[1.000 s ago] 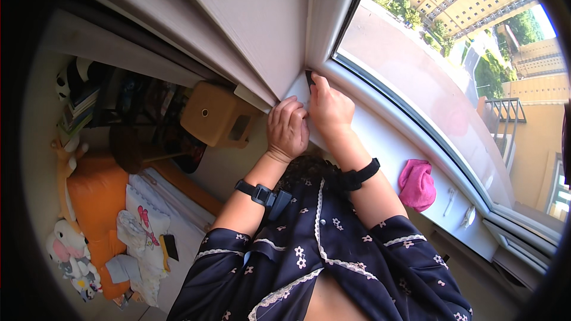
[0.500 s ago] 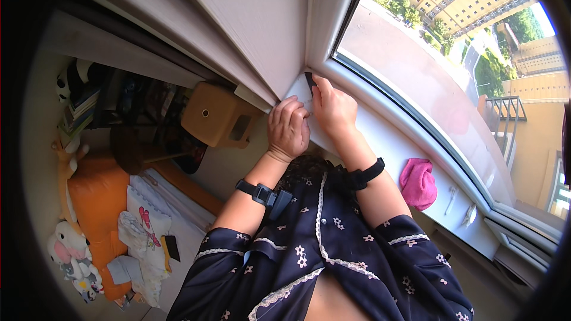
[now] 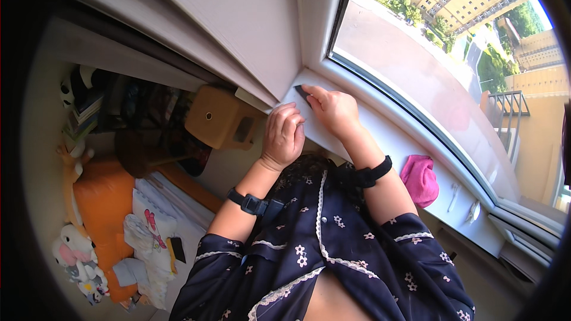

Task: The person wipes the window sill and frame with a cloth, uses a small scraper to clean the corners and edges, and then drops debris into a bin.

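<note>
My right hand [image 3: 335, 111] is closed round a small dark flat piece [image 3: 301, 91]; the fingers hide much of it, and I cannot tell its kind. Its tip lies against the white windowsill [image 3: 380, 134], close to the corner where the wall panel meets the window frame. To the left, my left hand [image 3: 283, 137] rests by the sill's inner edge with its fingers curled. Whatever those fingers may hold is hidden. Black straps with small devices circle both wrists.
A pink cloth [image 3: 420, 181] lies farther right on the sill, beside small white items. The window frame [image 3: 410, 110] and glass border the sill. At left stand a tan plastic stool [image 3: 220, 117], an orange cushioned seat [image 3: 107, 202] with clothes, and plush toys [image 3: 77, 255].
My right hand has drawn back a little from the corner, and the dark piece now slants across the sill. The left hand has shifted slightly left and down.
</note>
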Motion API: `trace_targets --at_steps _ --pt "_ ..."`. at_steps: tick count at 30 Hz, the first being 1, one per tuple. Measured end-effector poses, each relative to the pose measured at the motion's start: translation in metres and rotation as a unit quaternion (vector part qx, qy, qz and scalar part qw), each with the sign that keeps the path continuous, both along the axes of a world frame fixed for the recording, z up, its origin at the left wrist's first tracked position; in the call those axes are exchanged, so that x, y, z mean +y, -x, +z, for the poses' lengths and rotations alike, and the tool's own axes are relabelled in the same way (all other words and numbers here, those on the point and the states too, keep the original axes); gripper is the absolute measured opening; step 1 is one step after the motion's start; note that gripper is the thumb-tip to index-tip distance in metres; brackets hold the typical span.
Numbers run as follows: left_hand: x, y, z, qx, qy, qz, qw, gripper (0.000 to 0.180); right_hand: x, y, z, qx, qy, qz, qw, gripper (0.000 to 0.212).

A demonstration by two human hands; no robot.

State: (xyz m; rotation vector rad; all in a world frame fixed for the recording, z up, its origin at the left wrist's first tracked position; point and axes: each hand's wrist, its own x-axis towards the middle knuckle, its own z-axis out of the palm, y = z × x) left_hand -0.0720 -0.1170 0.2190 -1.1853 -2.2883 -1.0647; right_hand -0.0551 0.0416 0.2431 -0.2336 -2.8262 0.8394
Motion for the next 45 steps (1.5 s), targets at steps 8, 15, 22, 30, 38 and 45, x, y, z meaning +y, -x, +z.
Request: trace_targets --at_steps 8,15,22,30,38,45 --pt "-0.01 -0.012 0.014 -0.02 0.034 0.044 0.998 0.025 0.005 -0.002 -0.003 0.062 0.024 0.049 0.997 0.019" --pt "-0.002 -0.007 0.016 -0.013 0.053 0.072 0.996 0.016 0.02 -0.041 0.017 0.009 0.072 -0.017 0.997 0.024" --pt "0.02 -0.009 0.019 0.009 0.056 0.055 0.997 0.013 0.013 -0.073 0.003 0.041 0.072 -0.071 0.994 0.026" --pt "0.015 -0.015 0.025 0.017 0.057 0.056 0.997 0.014 0.01 -0.072 -0.003 0.081 0.048 -0.05 0.994 0.026" --pt "-0.022 -0.02 0.007 -0.024 0.045 0.141 0.989 0.019 -0.021 -0.051 0.003 0.096 -0.036 0.098 0.99 0.028" --pt "-0.027 -0.022 0.007 -0.019 0.076 0.141 0.987 0.023 -0.031 -0.021 0.001 0.097 -0.066 0.046 0.992 0.026"
